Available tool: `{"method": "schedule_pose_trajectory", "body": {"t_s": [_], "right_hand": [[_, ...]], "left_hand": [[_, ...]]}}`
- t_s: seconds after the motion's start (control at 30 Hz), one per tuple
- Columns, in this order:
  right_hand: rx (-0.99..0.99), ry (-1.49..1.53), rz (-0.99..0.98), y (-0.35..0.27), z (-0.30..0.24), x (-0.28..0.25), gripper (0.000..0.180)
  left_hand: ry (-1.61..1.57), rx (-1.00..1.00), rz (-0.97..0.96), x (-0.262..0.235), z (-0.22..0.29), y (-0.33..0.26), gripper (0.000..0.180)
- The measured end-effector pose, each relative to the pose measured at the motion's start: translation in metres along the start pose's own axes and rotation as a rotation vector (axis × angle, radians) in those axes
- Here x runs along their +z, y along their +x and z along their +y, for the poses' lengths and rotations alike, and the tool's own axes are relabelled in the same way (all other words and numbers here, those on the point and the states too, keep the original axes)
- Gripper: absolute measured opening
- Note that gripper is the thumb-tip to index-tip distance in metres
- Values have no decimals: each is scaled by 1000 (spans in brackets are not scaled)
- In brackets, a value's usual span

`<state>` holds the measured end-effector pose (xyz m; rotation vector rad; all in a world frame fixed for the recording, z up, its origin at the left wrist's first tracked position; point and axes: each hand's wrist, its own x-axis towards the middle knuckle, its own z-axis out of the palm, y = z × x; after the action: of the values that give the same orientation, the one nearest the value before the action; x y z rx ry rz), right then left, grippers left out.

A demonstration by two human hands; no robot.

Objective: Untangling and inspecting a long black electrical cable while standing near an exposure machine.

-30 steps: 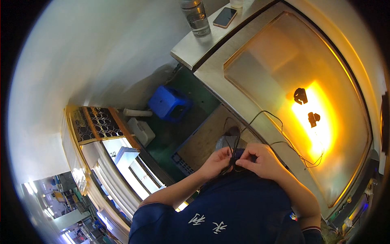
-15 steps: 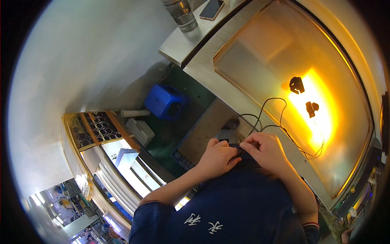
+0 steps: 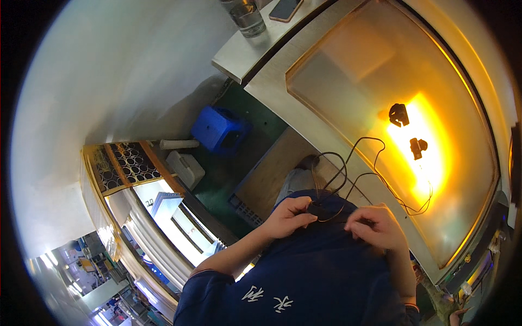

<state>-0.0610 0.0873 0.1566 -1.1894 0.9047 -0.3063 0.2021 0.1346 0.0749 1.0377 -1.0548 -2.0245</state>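
Against your dark blue shirt (image 3: 304, 282), your left hand (image 3: 288, 217) pinches a small black part (image 3: 317, 209) between thumb and fingertips, at the end of a thin black wire (image 3: 353, 179). Your right hand (image 3: 375, 227) sits just beside it, fingers curled on the wire further along. Wire loops up and across the lit yellow table (image 3: 348, 81), toward two black clips (image 3: 398, 114).

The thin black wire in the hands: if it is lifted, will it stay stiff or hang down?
Probably floppy: the thin black wire already lies in loose loops. Likely light, since the left hand pinches its small black piece with fingertips only. The loops might tangle.
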Motion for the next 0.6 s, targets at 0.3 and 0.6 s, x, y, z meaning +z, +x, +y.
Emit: {"method": "schedule_pose_trajectory", "body": {"t_s": [0.3,0.6], "right_hand": [[-415,247,-342,77,57,8,38],[-373,-13,81,84,61,21,15]], "left_hand": [[-90,32,-225,3,1,11,11],[-117,-269,-28,16,0,22,11]]}}
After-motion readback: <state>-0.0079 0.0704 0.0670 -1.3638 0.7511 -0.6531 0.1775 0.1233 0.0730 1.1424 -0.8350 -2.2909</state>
